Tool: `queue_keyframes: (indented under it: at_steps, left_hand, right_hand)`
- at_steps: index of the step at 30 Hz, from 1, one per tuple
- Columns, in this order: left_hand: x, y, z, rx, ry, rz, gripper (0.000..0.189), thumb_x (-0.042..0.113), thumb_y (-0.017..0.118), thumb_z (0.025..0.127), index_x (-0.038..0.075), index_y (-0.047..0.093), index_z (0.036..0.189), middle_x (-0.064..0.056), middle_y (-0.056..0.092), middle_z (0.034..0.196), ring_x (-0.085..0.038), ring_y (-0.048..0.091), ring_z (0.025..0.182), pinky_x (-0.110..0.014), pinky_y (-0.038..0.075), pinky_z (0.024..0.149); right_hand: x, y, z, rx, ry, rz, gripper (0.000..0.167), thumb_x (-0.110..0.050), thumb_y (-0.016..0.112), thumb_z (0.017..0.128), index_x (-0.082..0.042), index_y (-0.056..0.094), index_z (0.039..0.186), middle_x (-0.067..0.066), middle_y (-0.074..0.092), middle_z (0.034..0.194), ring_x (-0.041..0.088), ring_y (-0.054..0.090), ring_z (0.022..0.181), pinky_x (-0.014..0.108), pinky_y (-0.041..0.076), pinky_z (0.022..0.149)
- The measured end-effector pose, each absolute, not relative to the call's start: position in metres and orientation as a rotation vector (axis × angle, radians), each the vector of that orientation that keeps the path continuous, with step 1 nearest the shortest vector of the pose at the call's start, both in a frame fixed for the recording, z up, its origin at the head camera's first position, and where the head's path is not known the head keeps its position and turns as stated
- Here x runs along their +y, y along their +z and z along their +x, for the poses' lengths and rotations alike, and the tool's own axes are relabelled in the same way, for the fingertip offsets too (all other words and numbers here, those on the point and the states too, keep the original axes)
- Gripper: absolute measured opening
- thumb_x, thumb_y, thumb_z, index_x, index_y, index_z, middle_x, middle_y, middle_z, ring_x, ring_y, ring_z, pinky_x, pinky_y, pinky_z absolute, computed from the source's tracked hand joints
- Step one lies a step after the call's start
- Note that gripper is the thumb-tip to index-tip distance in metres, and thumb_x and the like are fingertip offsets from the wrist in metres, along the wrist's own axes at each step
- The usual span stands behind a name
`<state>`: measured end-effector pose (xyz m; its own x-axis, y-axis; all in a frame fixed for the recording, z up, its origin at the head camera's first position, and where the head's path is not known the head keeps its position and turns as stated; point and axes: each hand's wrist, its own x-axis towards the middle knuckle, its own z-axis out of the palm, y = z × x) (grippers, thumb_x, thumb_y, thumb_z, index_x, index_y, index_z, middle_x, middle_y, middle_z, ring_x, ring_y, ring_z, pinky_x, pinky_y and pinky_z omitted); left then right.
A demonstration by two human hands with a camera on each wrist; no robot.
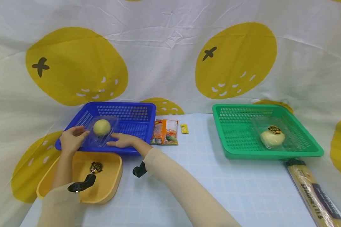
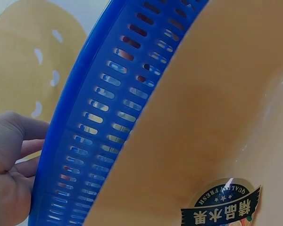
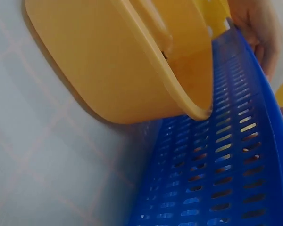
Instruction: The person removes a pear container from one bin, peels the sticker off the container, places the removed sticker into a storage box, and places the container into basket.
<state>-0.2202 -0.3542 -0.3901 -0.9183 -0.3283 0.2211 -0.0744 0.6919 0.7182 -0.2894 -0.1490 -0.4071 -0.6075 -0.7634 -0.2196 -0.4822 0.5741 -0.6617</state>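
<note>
A pale yellow-green round fruit (image 1: 101, 127) in a clear plastic bag (image 1: 113, 121) lies in the left part of the blue basket (image 1: 125, 106). My left hand (image 1: 71, 138) reaches over the basket's left end, thumb and fingertips slightly apart at the bag's left edge. From the other side my right hand (image 1: 122, 140) comes over the front rim, its loosely bent fingers at the bag's lower right. In the left wrist view, the left hand (image 2: 12, 165) shows behind the blue rim. The right wrist view has the right hand mostly hidden by the basket wall (image 3: 212, 155).
A yellow bin (image 1: 113, 186) with a black fruit label (image 1: 96, 167) inside stands before the blue basket. Right of it lie an orange packet (image 1: 166, 130) and a small yellow sachet (image 1: 184, 128). A green basket (image 1: 236, 154) holds another bagged fruit (image 1: 272, 138); a spaghetti pack (image 1: 312, 192) lies nearby.
</note>
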Motion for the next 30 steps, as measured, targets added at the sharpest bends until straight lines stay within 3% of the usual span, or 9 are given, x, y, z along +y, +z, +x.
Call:
queue_keyframes:
  at_steps: [4,6,9,13,15,19,21,24,30]
  left_hand:
    - [-0.353,-0.390,-0.220,-2.542,-1.105,0.304,0.049,0.025,0.061,0.091,-0.009,0.054,0.125,-0.024,0.061,0.112,0.020,0.039,0.073,-0.005,0.039,0.063]
    - [-0.353,-0.390,-0.220,-2.522,-1.136,0.290,0.049,0.025,0.062,0.091,-0.009,0.054,0.125,-0.007,0.065,0.100,0.020,0.041,0.073,-0.004,0.039,0.064]
    - [-0.355,-0.389,-0.219,-2.481,-1.225,0.290,0.051,0.025,0.064,0.090,-0.010,0.053,0.125,0.022,0.055,0.087,0.018,0.045,0.074,-0.003,0.040,0.064]
    - [-0.362,-0.387,-0.220,-2.470,-1.358,0.363,0.059,0.030,0.064,0.089,-0.009,0.048,0.130,0.033,0.047,0.081,0.015,0.045,0.079,-0.008,0.043,0.073]
    - [-0.366,-0.385,-0.222,-2.487,-1.402,0.418,0.064,0.034,0.063,0.090,-0.007,0.044,0.134,0.030,0.046,0.084,0.010,0.045,0.084,-0.019,0.045,0.088]
    - [-0.371,-0.385,-0.227,-2.530,-1.438,0.481,0.066,0.035,0.060,0.091,-0.005,0.039,0.139,0.010,0.052,0.102,-0.019,0.049,0.106,-0.051,0.035,0.103]
    - [-0.371,-0.385,-0.228,-2.551,-1.439,0.473,0.066,0.034,0.058,0.092,-0.006,0.037,0.140,-0.009,0.054,0.115,-0.035,0.043,0.118,-0.056,0.033,0.103]
    - [-0.371,-0.385,-0.229,-2.600,-1.441,0.450,0.068,0.036,0.055,0.093,-0.008,0.034,0.140,-0.031,0.039,0.136,-0.048,0.034,0.126,-0.060,0.030,0.102]
    - [-0.374,-0.380,-0.231,-2.647,-1.471,0.424,0.072,0.042,0.050,0.095,-0.007,0.030,0.143,-0.033,0.020,0.147,-0.052,0.023,0.131,-0.063,0.023,0.104]
  right_hand:
    - [-0.149,-0.408,-0.291,2.324,-0.762,-0.979,0.062,-0.043,0.042,0.098,-0.012,0.025,0.149,0.001,0.025,0.154,0.011,0.021,0.141,0.019,0.017,0.112]
    - [-0.150,-0.409,-0.292,2.329,-0.755,-0.963,0.062,-0.043,0.042,0.098,-0.012,0.026,0.149,0.001,0.026,0.154,0.011,0.022,0.140,0.019,0.017,0.112]
    - [-0.150,-0.409,-0.292,2.333,-0.746,-0.959,0.061,-0.041,0.044,0.098,-0.011,0.027,0.149,0.002,0.028,0.153,0.011,0.024,0.140,0.019,0.019,0.111]
    - [-0.150,-0.408,-0.292,2.335,-0.730,-0.967,0.060,-0.040,0.044,0.098,-0.010,0.028,0.148,0.003,0.030,0.152,0.012,0.026,0.139,0.020,0.020,0.111]
    - [-0.150,-0.407,-0.292,2.334,-0.728,-0.958,0.060,-0.040,0.044,0.098,-0.011,0.028,0.148,0.002,0.030,0.152,0.012,0.026,0.139,0.021,0.021,0.111]
    - [-0.149,-0.408,-0.291,2.323,-0.748,-0.930,0.059,-0.042,0.043,0.098,-0.013,0.029,0.148,0.001,0.030,0.152,0.011,0.025,0.139,0.022,0.021,0.111]
    - [-0.150,-0.409,-0.290,2.313,-0.763,-0.916,0.059,-0.042,0.042,0.098,-0.014,0.029,0.148,0.000,0.030,0.152,0.011,0.025,0.139,0.022,0.021,0.111]
    - [-0.152,-0.409,-0.288,2.301,-0.786,-0.889,0.058,-0.043,0.042,0.098,-0.015,0.031,0.148,-0.001,0.032,0.151,0.011,0.026,0.139,0.023,0.023,0.111]
    - [-0.155,-0.403,-0.285,2.285,-0.834,-0.816,0.059,-0.045,0.043,0.097,-0.015,0.031,0.148,-0.001,0.034,0.150,0.011,0.028,0.138,0.025,0.025,0.111]
